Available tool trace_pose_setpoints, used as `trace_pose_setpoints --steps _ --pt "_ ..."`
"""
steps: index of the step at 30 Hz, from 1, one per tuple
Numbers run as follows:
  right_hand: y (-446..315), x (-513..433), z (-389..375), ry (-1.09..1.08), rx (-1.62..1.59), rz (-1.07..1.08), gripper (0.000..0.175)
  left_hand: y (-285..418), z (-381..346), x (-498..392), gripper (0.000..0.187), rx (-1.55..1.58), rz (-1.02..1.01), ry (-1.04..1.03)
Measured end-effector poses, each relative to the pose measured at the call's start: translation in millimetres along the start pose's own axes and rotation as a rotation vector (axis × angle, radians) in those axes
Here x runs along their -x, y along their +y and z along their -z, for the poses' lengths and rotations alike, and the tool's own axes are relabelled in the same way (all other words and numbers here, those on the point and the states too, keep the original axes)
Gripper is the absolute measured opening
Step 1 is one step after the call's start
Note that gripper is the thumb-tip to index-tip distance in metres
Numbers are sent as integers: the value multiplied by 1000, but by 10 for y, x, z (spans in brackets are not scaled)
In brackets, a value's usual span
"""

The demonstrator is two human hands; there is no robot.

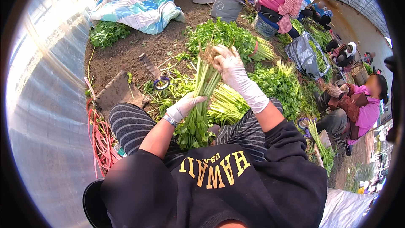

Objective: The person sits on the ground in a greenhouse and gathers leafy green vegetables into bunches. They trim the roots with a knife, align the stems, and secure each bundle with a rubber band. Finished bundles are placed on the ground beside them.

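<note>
My left hand (185, 107), in a white glove, is closed around the stalks of a bunch of leafy celery (204, 85). The bunch is tilted, with its leaves hanging between my knees and its brown roots (208, 53) at the top. At that root end, the gloved fingers of my right hand (229, 65) are bent and gripping the roots. Beneath the bunch lies a pile of pale celery stalks (229, 103). A tied celery bundle (232, 39) with a red band (255, 48) rests on the soil just beyond my right hand.
Left of the bunch are a purple tape roll (161, 83), a soil-stained mat (118, 90) and red ties (98, 136). More celery (275, 85) is heaped at the right. A grey bag (227, 8), a checked cover (139, 9) and seated people (364, 110), (280, 3) surround me.
</note>
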State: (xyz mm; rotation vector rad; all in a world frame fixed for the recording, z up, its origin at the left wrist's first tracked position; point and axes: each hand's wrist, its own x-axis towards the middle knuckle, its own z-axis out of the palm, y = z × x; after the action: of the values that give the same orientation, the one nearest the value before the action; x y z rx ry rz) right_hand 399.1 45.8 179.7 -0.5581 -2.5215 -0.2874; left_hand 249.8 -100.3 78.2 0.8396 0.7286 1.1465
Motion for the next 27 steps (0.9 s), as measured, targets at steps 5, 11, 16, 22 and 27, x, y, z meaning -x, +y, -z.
trace_pose_setpoints --steps 5,11,16,22,27 --pt "-194 30 300 -306 -107 4 13 -5 -28 25 34 -34 -4 24" --pt "-184 104 269 -268 -209 -58 13 -63 -2 -9 36 -89 -18 1" --pt "-101 6 299 -58 -415 -163 14 -59 13 -1 34 -80 -14 -32" --pt "-49 83 209 106 -451 -200 14 -24 -7 10 33 -148 -18 -44" --pt "-18 368 194 351 -1224 -652 105 99 -90 74 35 -97 -64 -85"
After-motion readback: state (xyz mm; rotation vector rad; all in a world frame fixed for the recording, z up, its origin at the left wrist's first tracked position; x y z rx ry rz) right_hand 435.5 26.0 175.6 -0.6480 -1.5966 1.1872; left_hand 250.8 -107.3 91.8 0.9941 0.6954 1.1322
